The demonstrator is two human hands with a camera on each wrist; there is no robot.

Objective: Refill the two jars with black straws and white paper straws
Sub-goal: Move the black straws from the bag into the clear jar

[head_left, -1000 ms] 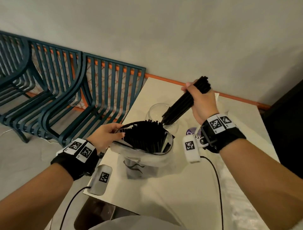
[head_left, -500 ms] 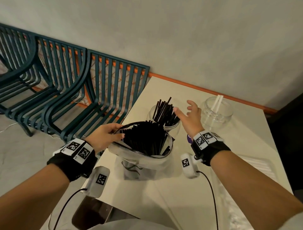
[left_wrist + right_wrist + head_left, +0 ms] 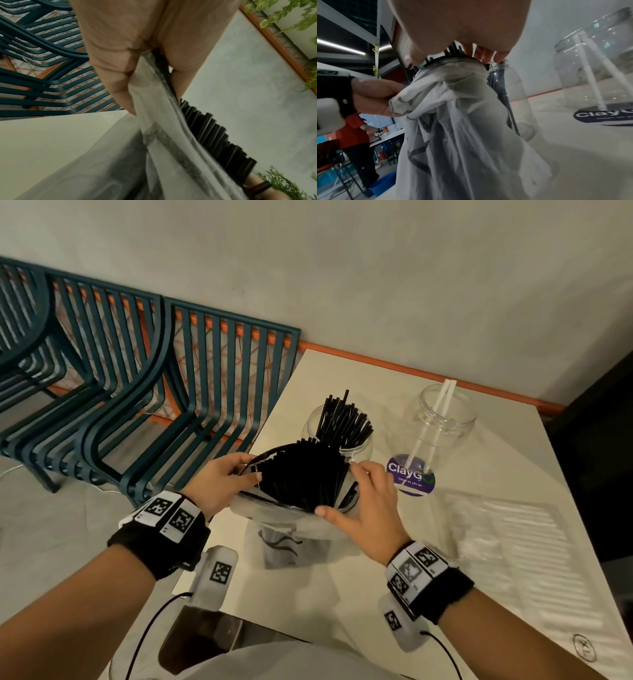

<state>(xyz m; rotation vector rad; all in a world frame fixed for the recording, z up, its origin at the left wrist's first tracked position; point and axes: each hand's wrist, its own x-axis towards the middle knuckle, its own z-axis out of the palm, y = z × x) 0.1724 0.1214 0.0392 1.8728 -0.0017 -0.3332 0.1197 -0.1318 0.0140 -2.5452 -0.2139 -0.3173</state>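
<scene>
Both forearms reach forward from the near edge, each wrist wrapped in a black band with white coded tags. The left hand [image 3: 219, 484] sits left of centre, its fingers curled and thumb closed in a pinch. The right hand [image 3: 368, 503] is just right of it, palm down, its thumb stretched toward the left and its fingers bent downward at the tips.

Clear glossy jars [image 3: 442, 419]; thin translucent plastic bag [image 3: 457, 121]; matt black straws [image 3: 301, 474]
</scene>
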